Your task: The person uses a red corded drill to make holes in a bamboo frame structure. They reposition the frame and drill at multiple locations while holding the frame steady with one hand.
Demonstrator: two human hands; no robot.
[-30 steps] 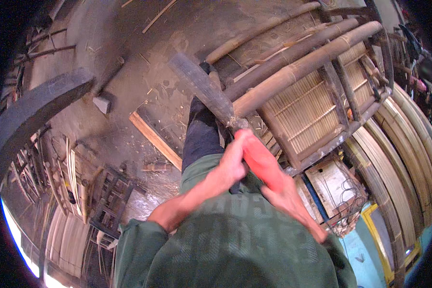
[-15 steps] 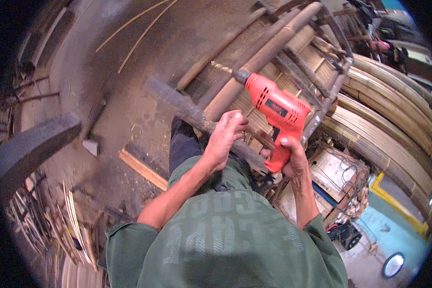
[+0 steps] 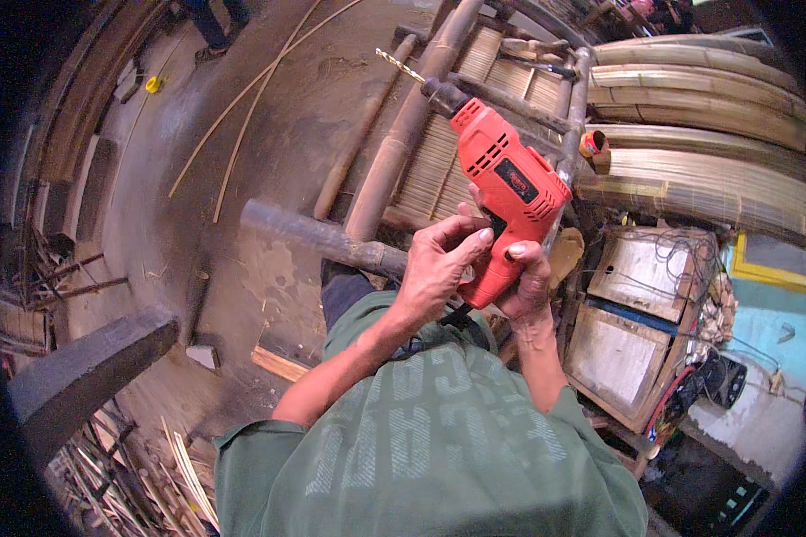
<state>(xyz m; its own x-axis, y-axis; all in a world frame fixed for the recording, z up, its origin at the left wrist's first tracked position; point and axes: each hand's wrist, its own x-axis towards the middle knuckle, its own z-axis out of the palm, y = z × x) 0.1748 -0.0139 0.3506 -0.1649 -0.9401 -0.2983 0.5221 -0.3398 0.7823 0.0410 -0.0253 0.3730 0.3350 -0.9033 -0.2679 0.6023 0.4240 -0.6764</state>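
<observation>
A red power drill point(image 3: 501, 166) with a black chuck points up and to the left, and a long twist bit point(image 3: 399, 65) sticks out of it. My right hand point(image 3: 527, 291) is wrapped round its handle, the thumb lying along the back of the grip. At the front of the handle, near the trigger, my left hand point(image 3: 441, 259) has its fingers curled and pinched against the drill; the fingertips are partly hidden. A dark bamboo pole point(image 3: 309, 234) crosses in front of my body, passing behind my left hand.
A bamboo frame with slatted panels point(image 3: 432, 170) stands ahead, beside stacked bamboo bundles point(image 3: 698, 112). A white-panelled wooden cabinet point(image 3: 622, 353) is at right. Near left are a dark beam point(image 3: 98, 362) and loose sticks point(image 3: 107, 474). Thin strips point(image 3: 242, 134) lie on the floor; someone's feet point(image 3: 210, 52) show far left.
My left hand has moved right, from beside the drill to its trigger area. The drill has shifted slightly and points more upward. My head view has turned.
</observation>
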